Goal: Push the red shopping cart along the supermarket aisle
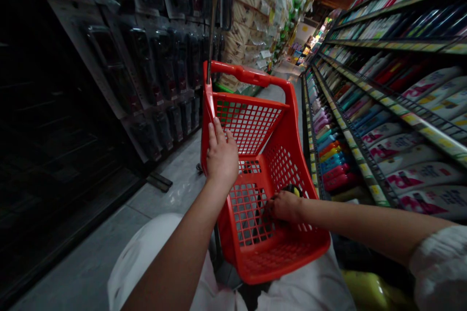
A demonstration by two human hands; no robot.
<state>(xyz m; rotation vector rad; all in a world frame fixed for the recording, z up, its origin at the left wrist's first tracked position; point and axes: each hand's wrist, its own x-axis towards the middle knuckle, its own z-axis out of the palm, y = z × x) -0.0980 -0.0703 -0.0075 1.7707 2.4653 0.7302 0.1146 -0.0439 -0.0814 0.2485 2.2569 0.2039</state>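
A red plastic shopping basket (294, 121) with grid-patterned walls and a raised handle stands in front of me. My left hand (222, 158) lies on its left rim with the fingers stretched out. Down inside the basket, my right hand (286, 206) has its fingers curled near the right wall. A black thing with a yellow part (296, 191) shows just behind that hand. The fingertips are dark and partly hidden, so its kind and how firmly it is held are unclear. The basket's floor is visible through its grid.
Shelves (397, 107) of bottles line the right side close to the basket. On the left hang blister-packed goods (156, 58), with stacked tissue-like packs (251, 14) farther along. A grey tiled floor (178, 199) runs between. A yellow container (368, 289) is at lower right.
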